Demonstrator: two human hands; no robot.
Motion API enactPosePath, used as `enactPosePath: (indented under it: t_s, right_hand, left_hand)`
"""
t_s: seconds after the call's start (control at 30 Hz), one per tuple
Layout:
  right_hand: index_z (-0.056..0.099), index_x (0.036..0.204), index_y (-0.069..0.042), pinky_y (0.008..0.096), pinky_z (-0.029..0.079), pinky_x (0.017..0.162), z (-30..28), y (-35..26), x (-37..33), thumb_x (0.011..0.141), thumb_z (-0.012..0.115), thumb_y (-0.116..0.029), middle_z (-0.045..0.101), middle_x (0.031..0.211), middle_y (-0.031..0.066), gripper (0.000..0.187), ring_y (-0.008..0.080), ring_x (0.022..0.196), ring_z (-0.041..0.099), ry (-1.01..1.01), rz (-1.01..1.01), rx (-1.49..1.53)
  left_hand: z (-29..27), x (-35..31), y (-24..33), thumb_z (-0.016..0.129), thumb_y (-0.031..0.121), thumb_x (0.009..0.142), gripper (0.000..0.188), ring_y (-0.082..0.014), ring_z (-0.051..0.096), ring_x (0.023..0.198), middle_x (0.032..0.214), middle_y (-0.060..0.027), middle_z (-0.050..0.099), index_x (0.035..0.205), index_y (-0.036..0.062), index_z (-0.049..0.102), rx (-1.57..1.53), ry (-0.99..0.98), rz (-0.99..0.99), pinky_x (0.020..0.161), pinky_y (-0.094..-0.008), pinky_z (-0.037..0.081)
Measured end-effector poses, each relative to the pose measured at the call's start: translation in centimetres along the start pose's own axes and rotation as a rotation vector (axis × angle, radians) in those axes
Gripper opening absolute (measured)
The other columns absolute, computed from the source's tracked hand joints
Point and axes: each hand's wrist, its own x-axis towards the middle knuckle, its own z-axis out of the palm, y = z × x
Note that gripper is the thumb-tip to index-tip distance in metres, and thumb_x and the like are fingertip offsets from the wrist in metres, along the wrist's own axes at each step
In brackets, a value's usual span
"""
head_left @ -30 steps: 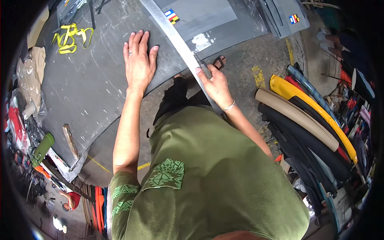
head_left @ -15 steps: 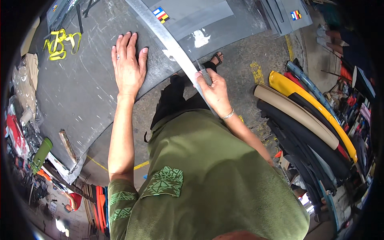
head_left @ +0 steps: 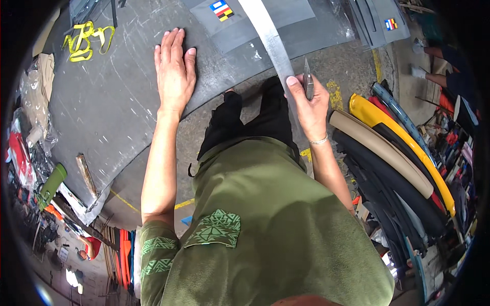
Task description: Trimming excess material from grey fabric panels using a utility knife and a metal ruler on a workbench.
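My left hand [head_left: 175,76] lies flat on the dark grey tabletop [head_left: 117,107], fingers stretched out, holding nothing. Beyond the table's near edge, my right hand [head_left: 312,104] is closed around the near end of a long metal ruler [head_left: 269,38]. A craft knife [head_left: 308,85] is in that same hand, its pointed blade facing away from me. The ruler runs from the hand up over the table and past a grey sheet [head_left: 291,21] with a small colourful flag-patterned patch [head_left: 221,10]. Its far end is out of view.
A tangled yellow strap [head_left: 81,43] sits at the table's far left. Rolls of material, among them a yellow roll [head_left: 403,143] and a beige roll [head_left: 380,153], lie to my right. More grey pieces [head_left: 375,23] are at the far right. A wooden stick [head_left: 86,175] rests near the left edge.
My right hand has moved right with the ruler and knife, and the ruler now stands more upright in the view. The left hand stays flat on the table.
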Motion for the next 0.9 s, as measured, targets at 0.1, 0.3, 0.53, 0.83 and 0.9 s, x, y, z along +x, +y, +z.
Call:
enactPosePath:
  t_s: [0.1,0.3,0.53,0.83,0.9]
  right_hand:
    - [0.060,0.083,0.003,0.0304,0.046,0.069,0.5,-0.1,-0.3,0.094,0.077,-0.025,0.055,0.070,0.0044,0.035,0.0103,0.073,0.048,0.022,0.100,-0.021]
    - [0.068,0.089,-0.002,0.0247,0.047,0.061,0.0,2.6,-0.6,0.098,0.074,-0.031,0.064,0.070,-0.0009,0.031,0.0060,0.064,0.057,0.059,0.021,-0.130]
    - [0.069,0.098,0.000,0.0266,0.049,0.067,1.8,1.6,-0.5,0.098,0.074,-0.027,0.067,0.076,0.0026,0.028,0.0067,0.072,0.058,-0.010,0.120,-0.016]
    - [0.069,0.100,-0.001,0.0393,0.053,0.065,5.1,-0.3,0.0,0.092,0.076,-0.027,0.069,0.080,0.0208,0.028,0.0340,0.072,0.071,-0.117,0.077,-0.204]
    - [0.069,0.100,0.000,0.0398,0.053,0.065,5.2,-0.7,0.0,0.091,0.076,-0.028,0.069,0.079,0.0210,0.030,0.0353,0.071,0.071,-0.107,0.069,-0.236]
  left_hand:
    - [-0.6,0.3,0.3,0.054,0.024,0.106,0.049,-0.0359,0.036,0.151,0.156,-0.0172,0.046,0.149,0.0027,0.047,-0.082,0.016,-0.021,0.126,-0.0522,0.022]
    - [-0.7,0.8,1.3,0.056,0.020,0.106,0.050,-0.0362,0.034,0.152,0.157,-0.0190,0.044,0.152,0.0022,0.045,-0.154,-0.017,-0.032,0.127,-0.0513,0.021]
    - [-0.6,2.8,1.7,0.058,0.019,0.105,0.052,-0.0356,0.035,0.151,0.156,-0.0182,0.045,0.151,0.0022,0.044,-0.222,-0.001,0.029,0.126,-0.0499,0.025]
    - [0.6,4.3,1.1,0.066,0.037,0.099,0.061,-0.0370,0.040,0.148,0.153,-0.0167,0.047,0.147,0.0026,0.049,-0.079,-0.034,0.165,0.124,-0.0513,0.029]
    - [0.7,4.4,1.1,0.067,0.046,0.097,0.068,-0.0353,0.040,0.147,0.154,-0.0159,0.046,0.146,0.0035,0.050,0.011,-0.060,0.191,0.124,-0.0526,0.029]
